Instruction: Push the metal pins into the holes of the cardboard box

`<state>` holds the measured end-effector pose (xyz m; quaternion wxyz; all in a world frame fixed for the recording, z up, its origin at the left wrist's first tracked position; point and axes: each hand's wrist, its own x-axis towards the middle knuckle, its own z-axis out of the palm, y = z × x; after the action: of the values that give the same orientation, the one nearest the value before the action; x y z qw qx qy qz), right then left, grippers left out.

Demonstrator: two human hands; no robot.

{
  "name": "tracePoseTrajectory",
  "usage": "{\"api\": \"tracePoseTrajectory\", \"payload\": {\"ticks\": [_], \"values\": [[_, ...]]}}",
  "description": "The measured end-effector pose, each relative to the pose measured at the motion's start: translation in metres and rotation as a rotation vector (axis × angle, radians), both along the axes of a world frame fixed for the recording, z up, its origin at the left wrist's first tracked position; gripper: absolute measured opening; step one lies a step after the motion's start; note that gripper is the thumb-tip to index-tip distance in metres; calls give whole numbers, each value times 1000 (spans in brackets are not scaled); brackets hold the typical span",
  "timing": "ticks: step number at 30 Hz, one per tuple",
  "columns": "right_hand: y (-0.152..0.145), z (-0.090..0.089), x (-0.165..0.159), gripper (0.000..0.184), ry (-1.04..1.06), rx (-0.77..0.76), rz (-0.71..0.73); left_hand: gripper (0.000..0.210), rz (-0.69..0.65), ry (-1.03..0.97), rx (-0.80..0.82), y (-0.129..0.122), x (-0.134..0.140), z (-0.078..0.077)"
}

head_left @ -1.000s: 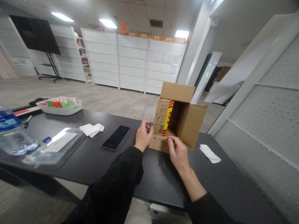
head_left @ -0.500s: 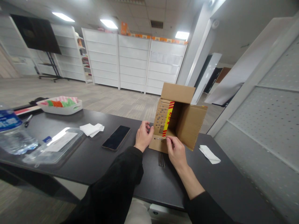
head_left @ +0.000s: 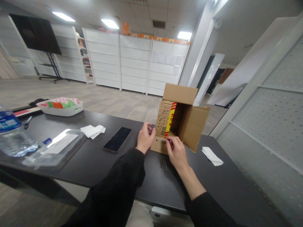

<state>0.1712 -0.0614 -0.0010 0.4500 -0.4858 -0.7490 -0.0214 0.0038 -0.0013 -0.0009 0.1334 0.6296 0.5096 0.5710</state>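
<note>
A cardboard box stands with its open side toward me, flaps spread and yellow-red tape along one flap. Dark round spots dot its left flap; small dark and shiny marks run across the lower flap. Beside the left flap, my left hand has loosely curled fingers with a gap to the thumb, and nothing shows in it. Over the lower flap, my right hand is closed in a pinch; whatever its fingertips hold is too small to make out. Several long nails or screws lie on the table just below.
A phone, folded tissues and a clear plastic case lie to the left on the dark table. Farther left are a water bottle and a white basket. Another tissue is at right.
My right hand has shifted slightly left and up along the lower flap, its fingers still pinched. My left hand and the box have stayed in place.
</note>
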Motion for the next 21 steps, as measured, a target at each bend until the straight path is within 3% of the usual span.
{"api": "tracePoseTrajectory", "payload": {"ticks": [13, 21], "values": [[4, -6, 3, 22, -144, -63, -108, 20, 7, 7, 6, 1, 0, -2], [2, -4, 2, 19, -112, -38, -102, 20, 5, -3, -4, -1, 0, 0]]}}
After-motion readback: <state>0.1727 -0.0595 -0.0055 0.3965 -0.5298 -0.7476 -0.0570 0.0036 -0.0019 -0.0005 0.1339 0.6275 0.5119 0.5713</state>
